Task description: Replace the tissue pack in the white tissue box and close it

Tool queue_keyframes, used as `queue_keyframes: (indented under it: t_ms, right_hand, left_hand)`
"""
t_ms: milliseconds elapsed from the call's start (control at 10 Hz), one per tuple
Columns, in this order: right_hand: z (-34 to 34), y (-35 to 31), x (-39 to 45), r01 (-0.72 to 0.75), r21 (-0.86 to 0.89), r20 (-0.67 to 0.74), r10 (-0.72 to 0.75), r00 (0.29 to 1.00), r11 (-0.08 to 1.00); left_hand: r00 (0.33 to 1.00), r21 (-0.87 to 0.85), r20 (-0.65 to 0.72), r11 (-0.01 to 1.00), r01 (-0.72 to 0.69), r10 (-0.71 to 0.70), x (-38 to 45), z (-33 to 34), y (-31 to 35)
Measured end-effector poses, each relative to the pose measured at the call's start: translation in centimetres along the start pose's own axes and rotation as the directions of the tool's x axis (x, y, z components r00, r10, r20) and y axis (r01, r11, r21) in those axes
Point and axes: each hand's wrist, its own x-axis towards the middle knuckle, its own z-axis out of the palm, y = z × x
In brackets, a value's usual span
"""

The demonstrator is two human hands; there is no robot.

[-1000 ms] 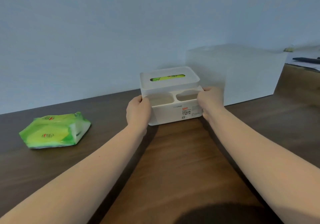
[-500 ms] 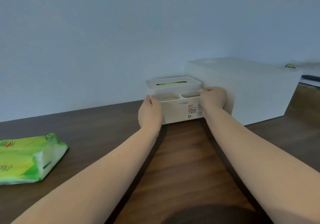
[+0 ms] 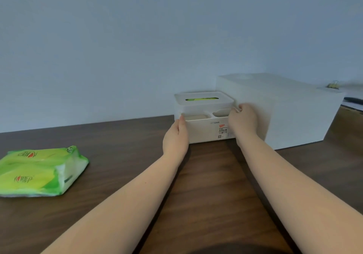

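Note:
The white tissue box (image 3: pixel 205 131) stands against the wall on the dark wooden table (image 3: pixel 206 185), its lid (image 3: pixel 203 100) on, with green tissue showing through the slot. Two small front compartments are open on top. My left hand (image 3: pixel 175 137) presses flat on the box's left front corner. My right hand (image 3: pixel 242 121) holds the right front corner, fingers curled over the rim. A green tissue pack (image 3: pixel 39 172) lies at the left of the table, apart from both hands.
A larger white box (image 3: pixel 284 112) stands right of the tissue box, touching or nearly touching it. A gold binder clip (image 3: pixel 333 85) and a dark item (image 3: pixel 353 99) lie at the far right. The wall rises directly behind.
The view has shifted, so the box and pack sit differently in frame. Both hands stay on the box's front corners; the right fingers now curl higher over the rim.

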Motion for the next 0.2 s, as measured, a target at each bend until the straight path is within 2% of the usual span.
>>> queue_keyframes:
  t_ms: [100, 200]
  right_hand:
    - [-2.5, -1.9, -1.4, 0.074, 0.080, -0.084, -0.068, 0.994, 0.994]
    - [-6.4, -6.2, -2.2, 0.082, 0.527, -0.052, -0.064, 0.997, 0.846]
  left_hand:
    - [0.999, 0.030, -0.040, 0.999, 0.023, -0.022, -0.4, -0.8, -0.2]
    - [0.997, 0.117, -0.076, 0.993, 0.033, -0.024, -0.8, -1.6, -0.6]
